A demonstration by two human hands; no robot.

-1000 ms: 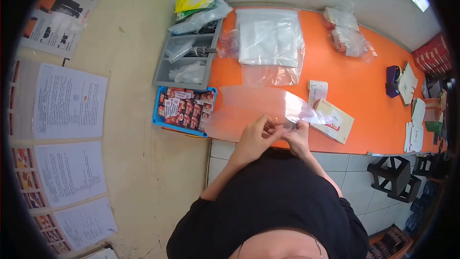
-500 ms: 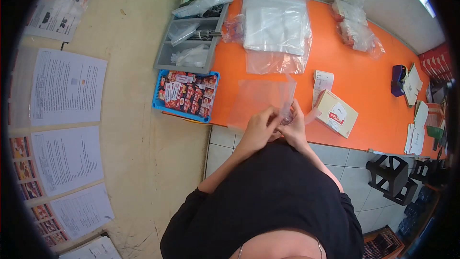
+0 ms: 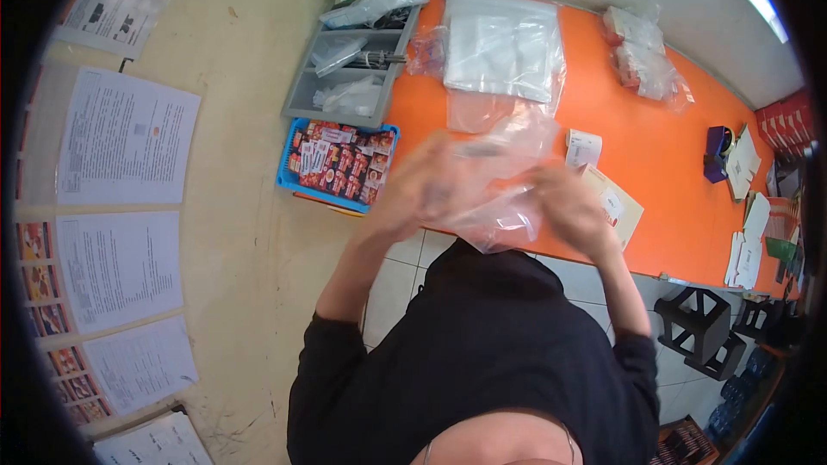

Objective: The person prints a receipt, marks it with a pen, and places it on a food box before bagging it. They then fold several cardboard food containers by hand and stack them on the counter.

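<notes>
A clear plastic bag (image 3: 502, 207) is stretched between my two raised hands, above the front edge of the orange table (image 3: 672, 207). My left hand (image 3: 419, 188) is closed on the bag's left side, its fingers blurred by motion. On the right side, my right hand (image 3: 573, 207) grips the bag, also blurred. Just behind my right hand lies a cream box (image 3: 624, 207), partly covered by it. A paper receipt (image 3: 583, 148) is beside the box. Behind the bag, a stack of flat plastic bags (image 3: 501, 47) rests on the table.
At the left, a blue basket (image 3: 287, 174) holds many small printed packets, below a grey compartment tray (image 3: 301, 96) with wrapped items. Plastic-wrapped packs (image 3: 642, 56) lie at the back right. A purple holder (image 3: 715, 155) and papers are farther right. Black stools (image 3: 696, 323) stand on the floor.
My hands have moved apart and up from close together near my body. The bag, earlier hanging left of them, is now spread between them. My right hand now partly hides the box.
</notes>
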